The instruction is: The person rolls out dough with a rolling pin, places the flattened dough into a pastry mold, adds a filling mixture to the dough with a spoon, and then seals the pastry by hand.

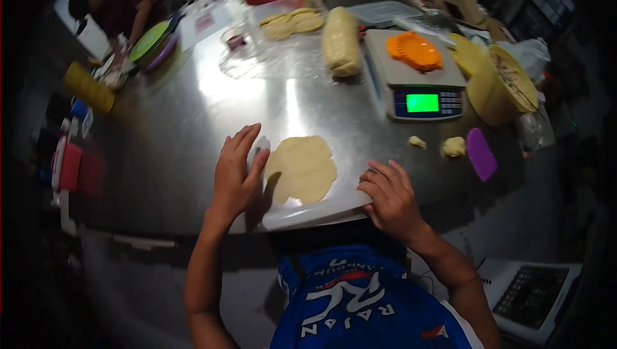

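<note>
A thin, flattened round of pale dough [301, 170] with ragged edges lies on the steel table in front of me. Along its near side, a translucent white plastic sheet [315, 214] curls up at the table's front edge. My right hand [391, 200] has its fingers bent at the right end of this sheet, with the thumb beneath, gripping it. To the left of the dough, my left hand [238, 170] is raised, fingers stretched out and thumb apart, holding nothing. Its shadow falls on the dough's left edge.
Right: a scale [424, 74] bearing an orange dumpling mould [414, 51], a yellow bucket [493, 92], a purple scraper [481, 154], dough bits [454, 147]. Behind: a wrapped dough log [340, 42], a container [289, 11] of dough pieces. Far left: a person [122, 5] beside a green bowl [148, 42].
</note>
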The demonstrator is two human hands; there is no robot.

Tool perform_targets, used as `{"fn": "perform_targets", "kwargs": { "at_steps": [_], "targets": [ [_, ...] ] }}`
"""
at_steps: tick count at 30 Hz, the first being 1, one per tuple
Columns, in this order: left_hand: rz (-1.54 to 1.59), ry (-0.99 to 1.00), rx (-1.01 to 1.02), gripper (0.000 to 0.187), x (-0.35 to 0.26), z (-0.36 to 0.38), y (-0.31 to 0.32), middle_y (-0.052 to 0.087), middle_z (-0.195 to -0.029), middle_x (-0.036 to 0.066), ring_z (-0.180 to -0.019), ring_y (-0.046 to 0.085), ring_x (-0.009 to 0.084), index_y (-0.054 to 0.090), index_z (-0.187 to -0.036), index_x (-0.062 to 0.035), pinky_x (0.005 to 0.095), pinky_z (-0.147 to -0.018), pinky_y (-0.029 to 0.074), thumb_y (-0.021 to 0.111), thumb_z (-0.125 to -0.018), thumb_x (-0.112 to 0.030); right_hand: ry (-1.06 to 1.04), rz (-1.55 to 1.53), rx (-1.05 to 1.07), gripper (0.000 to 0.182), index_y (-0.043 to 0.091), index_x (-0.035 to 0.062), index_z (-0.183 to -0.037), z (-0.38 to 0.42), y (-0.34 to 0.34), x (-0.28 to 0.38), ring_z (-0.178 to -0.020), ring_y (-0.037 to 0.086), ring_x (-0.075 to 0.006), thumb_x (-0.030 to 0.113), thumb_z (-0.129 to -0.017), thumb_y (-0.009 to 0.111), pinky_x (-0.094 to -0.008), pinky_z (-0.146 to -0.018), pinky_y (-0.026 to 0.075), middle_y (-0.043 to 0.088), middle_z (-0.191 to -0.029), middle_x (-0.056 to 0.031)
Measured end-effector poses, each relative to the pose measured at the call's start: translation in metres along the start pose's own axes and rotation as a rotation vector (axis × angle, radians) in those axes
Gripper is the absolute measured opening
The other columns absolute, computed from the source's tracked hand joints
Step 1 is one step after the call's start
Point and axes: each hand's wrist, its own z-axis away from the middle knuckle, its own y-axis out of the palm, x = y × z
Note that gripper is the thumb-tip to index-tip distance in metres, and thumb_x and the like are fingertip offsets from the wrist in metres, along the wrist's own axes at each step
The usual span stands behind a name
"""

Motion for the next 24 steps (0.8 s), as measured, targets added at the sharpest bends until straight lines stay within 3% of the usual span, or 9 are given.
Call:
{"fn": "perform_targets", "kwargs": {
  "at_steps": [3, 6, 9, 10, 13, 15, 19, 21, 24],
  "targets": [
    [-0.375, 0.088, 0.098, 0.052, 0.002, -0.017, 0.027, 0.054, -0.134, 0.022, -0.126, 0.05, 0.0398, 0.055, -0.13, 0.0048, 0.0485, -0.106, 0.039, 0.067, -0.089, -0.025, 0.199, -0.083, -0.18, 0.031, 0.062, 0.0048, -0.104, 0.028, -0.043, -0.035, -0.11, 0.058, -0.0357, 0.008, -0.075, 0.07, -0.0505, -0.095, 0.042, 0.063, -0.105, -0.0136],
    [-0.544, 0.166, 0.096, 0.051, -0.001, -0.017, 0.045, 0.054, -0.134, 0.023, -0.127, 0.049, 0.0408, 0.057, -0.127, 0.0047, 0.0475, -0.105, 0.04, 0.07, -0.087, -0.024, 0.411, 0.179, -0.375, 0.028, 0.063, 0.0047, -0.103, 0.071, -0.101, -0.084, -0.1, 0.058, -0.0353, 0.003, -0.075, 0.066, -0.0474, -0.088, 0.042, 0.063, -0.102, -0.0131],
    [-0.523, 0.158, 0.057, 0.046, -0.02, -0.014, 0.049, 0.057, -0.129, 0.023, -0.121, 0.052, 0.0406, 0.061, -0.12, 0.0052, 0.0463, -0.1, 0.043, 0.072, -0.084, -0.022, 0.607, 0.261, -0.397, 0.026, 0.062, 0.0041, -0.104, 0.114, -0.155, -0.142, -0.099, 0.057, -0.0374, 0.0, -0.078, 0.065, -0.0447, -0.09, 0.043, 0.063, -0.099, -0.0145],
    [-0.518, 0.174, 0.054, 0.046, -0.021, -0.015, 0.051, 0.057, -0.129, 0.023, -0.121, 0.052, 0.0406, 0.061, -0.12, 0.0052, 0.0463, -0.1, 0.043, 0.072, -0.084, -0.022, 0.58, 0.371, -0.357, 0.025, 0.062, 0.0033, -0.104, 0.133, -0.168, -0.168, -0.098, 0.059, -0.0361, 0.003, -0.08, 0.067, -0.0427, -0.089, 0.044, 0.064, -0.097, -0.014],
    [-0.431, 0.114, 0.041, 0.038, -0.023, -0.019, 0.051, 0.06, -0.122, 0.02, -0.114, 0.055, 0.037, 0.064, -0.111, 0.0039, 0.0426, -0.093, 0.046, 0.074, -0.081, -0.016, 0.764, 0.188, -0.378, 0.026, 0.062, 0.0027, -0.105, 0.173, -0.18, -0.228, -0.099, 0.06, -0.0343, 0.009, -0.082, 0.07, -0.0419, -0.092, 0.044, 0.065, -0.096, -0.0134],
    [-0.427, -0.042, 0.133, 0.032, -0.028, -0.025, 0.047, 0.064, -0.113, 0.017, -0.104, 0.059, 0.0321, 0.065, -0.105, 0.002, 0.0382, -0.087, 0.048, 0.075, -0.078, -0.012, 0.825, 0.243, -0.261, 0.032, 0.062, 0.0037, -0.109, 0.183, -0.18, -0.254, -0.101, 0.06, -0.0325, 0.014, -0.082, 0.073, -0.0408, -0.097, 0.043, 0.065, -0.1, -0.0129],
    [-0.309, -0.118, 0.1, 0.025, -0.005, -0.039, 0.047, 0.068, -0.1, 0.014, -0.09, 0.064, 0.0274, 0.067, -0.098, 0.0014, 0.0351, -0.078, 0.051, 0.076, -0.077, -0.008, 0.887, 0.06, -0.112, 0.04, 0.062, 0.0026, -0.117, 0.18, -0.168, -0.279, -0.113, 0.058, -0.0343, 0.022, -0.085, 0.073, -0.04, -0.105, 0.039, 0.064, -0.115, -0.0172],
    [-0.067, -0.198, 0.175, 0.018, 0.002, -0.048, 0.04, 0.069, -0.086, 0.014, -0.075, 0.067, 0.0228, 0.068, -0.09, 0.0011, 0.0337, -0.069, 0.052, 0.076, -0.078, -0.009, 0.898, 0.387, -0.197, 0.049, 0.059, -0.0011, -0.126, 0.196, -0.148, -0.305, -0.125, 0.053, -0.0354, 0.029, -0.089, 0.071, -0.0402, -0.108, 0.037, 0.057, -0.13, -0.0223],
    [-0.142, -0.184, 0.212, 0.016, -0.002, -0.053, 0.038, 0.069, -0.079, 0.013, -0.073, 0.066, 0.0161, 0.066, -0.087, 0.0031, 0.0302, -0.066, 0.051, 0.074, -0.082, -0.01, 0.896, 0.416, -0.183, 0.056, 0.055, -0.0046, -0.13, 0.213, -0.138, -0.329, -0.131, 0.048, -0.0368, 0.033, -0.091, 0.069, -0.0419, -0.11, 0.035, 0.051, -0.139, -0.0254]
  ]
}}
